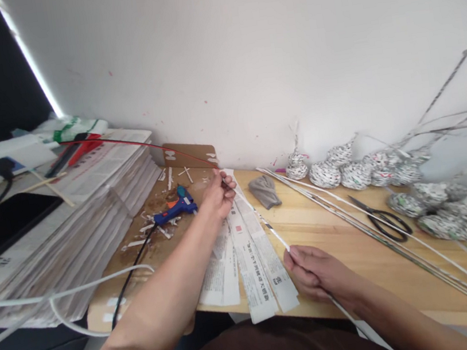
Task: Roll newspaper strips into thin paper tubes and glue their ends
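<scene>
A thin rolled paper tube (pixel 266 225) stretches slantwise between my two hands above the table. My left hand (pixel 220 193) is closed in a pinch at its upper end. A thin dark-red rod (pixel 142 144) runs from that hand up to the left; how it meets the tube is hidden by the fingers. Lower right, my right hand (pixel 317 272) is wrapped round the tube, whose tail continues past the wrist toward the bottom edge. Beneath lie several flat newspaper strips (pixel 253 268), fanned out over the table's front edge.
A blue glue gun (pixel 175 209) lies on stained cardboard (pixel 138 269), left of a newspaper stack (pixel 130 181) that is topped by a phone (pixel 10 226). Rightward are a grey cloth (pixel 264 191), long paper tubes (pixel 353 225), black-handled scissors (pixel 390 225) and several woven paper gourds (pixel 324 175).
</scene>
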`<state>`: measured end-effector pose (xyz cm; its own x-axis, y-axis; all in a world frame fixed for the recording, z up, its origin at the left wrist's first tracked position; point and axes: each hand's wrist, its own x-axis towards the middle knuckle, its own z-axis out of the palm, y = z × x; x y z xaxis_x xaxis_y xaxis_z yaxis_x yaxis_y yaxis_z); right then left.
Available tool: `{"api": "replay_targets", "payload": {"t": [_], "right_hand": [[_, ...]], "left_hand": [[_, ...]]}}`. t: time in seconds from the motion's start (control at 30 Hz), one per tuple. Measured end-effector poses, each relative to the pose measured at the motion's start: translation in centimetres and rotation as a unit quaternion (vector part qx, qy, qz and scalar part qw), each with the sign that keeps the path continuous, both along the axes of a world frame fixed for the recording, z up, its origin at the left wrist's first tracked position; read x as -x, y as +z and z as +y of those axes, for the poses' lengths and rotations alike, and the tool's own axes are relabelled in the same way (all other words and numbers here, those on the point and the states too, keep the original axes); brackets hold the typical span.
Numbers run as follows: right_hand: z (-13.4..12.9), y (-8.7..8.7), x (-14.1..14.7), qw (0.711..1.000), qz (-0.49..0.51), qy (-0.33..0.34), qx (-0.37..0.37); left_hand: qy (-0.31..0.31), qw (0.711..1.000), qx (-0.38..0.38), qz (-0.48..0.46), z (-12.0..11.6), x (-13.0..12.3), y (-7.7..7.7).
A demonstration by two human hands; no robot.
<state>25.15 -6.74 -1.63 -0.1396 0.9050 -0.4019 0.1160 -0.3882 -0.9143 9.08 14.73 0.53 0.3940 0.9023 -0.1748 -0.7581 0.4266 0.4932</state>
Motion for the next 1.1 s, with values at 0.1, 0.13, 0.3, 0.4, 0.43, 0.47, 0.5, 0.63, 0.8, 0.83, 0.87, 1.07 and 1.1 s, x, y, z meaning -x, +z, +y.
{"api": "replay_targets", "payload": {"t": [0.1, 0.13, 0.3, 0.4, 0.43, 0.47, 0.5, 0.63, 0.8, 0.83, 0.87, 1.07, 1.1], "right_hand": [[0.3, -0.1, 0.2, 0.994, 0.095, 0.019, 0.043], [0.7, 0.0, 0.3, 0.997, 0.065, 0.016, 0.025], [3.0, 1.2, 0.5, 0.956, -0.223, -0.043, -0.184], [3.6, 0.7, 0.2, 0.990, -0.094, -0.019, -0.101], [3.7, 0.4, 0.1, 0.999, -0.011, 0.000, -0.050], [3.6, 0.1, 0.1, 0.998, 0.060, 0.018, -0.008], [3.6, -0.1, 0.1, 0.994, 0.103, 0.030, 0.017], [4.2, 0.4, 0.7, 0.998, -0.027, 0.010, -0.059], [5.7, 1.1, 0.9, 0.963, -0.185, -0.030, -0.193], [5.8, 1.0, 0.8, 0.981, -0.125, -0.011, -0.151], [5.9, 0.8, 0.7, 0.994, -0.047, 0.012, -0.100], [6.6, 0.0, 0.7, 0.997, 0.023, 0.015, -0.071], [6.8, 0.1, 0.8, 0.994, -0.027, -0.007, -0.107]], "left_hand": [[-0.003, 1.000, -0.011, -0.003, 0.1, -0.1, -0.3], [0.000, 1.000, -0.016, -0.001, 0.1, -0.2, -0.4], [-0.003, 0.999, -0.038, 0.006, 0.2, -0.3, -0.7], [-0.004, 1.000, -0.025, 0.005, 0.2, -0.2, -0.5], [-0.007, 1.000, -0.021, 0.003, 0.1, -0.2, -0.4], [-0.010, 1.000, -0.018, 0.002, 0.1, -0.2, -0.4], [-0.013, 1.000, -0.018, 0.002, 0.0, -0.3, -0.3], [-0.012, 0.999, -0.030, 0.013, -0.2, -0.4, -0.3], [-0.015, 0.998, -0.047, 0.026, -0.3, -0.6, -0.5], [-0.020, 0.998, -0.048, 0.023, -0.3, -0.6, -0.6], [-0.028, 0.998, -0.049, 0.018, -0.3, -0.6, -0.7], [-0.043, 0.997, -0.048, 0.032, -0.4, -0.8, -1.0], [-0.047, 0.997, -0.050, 0.036, -0.5, -0.9, -1.0]]}}
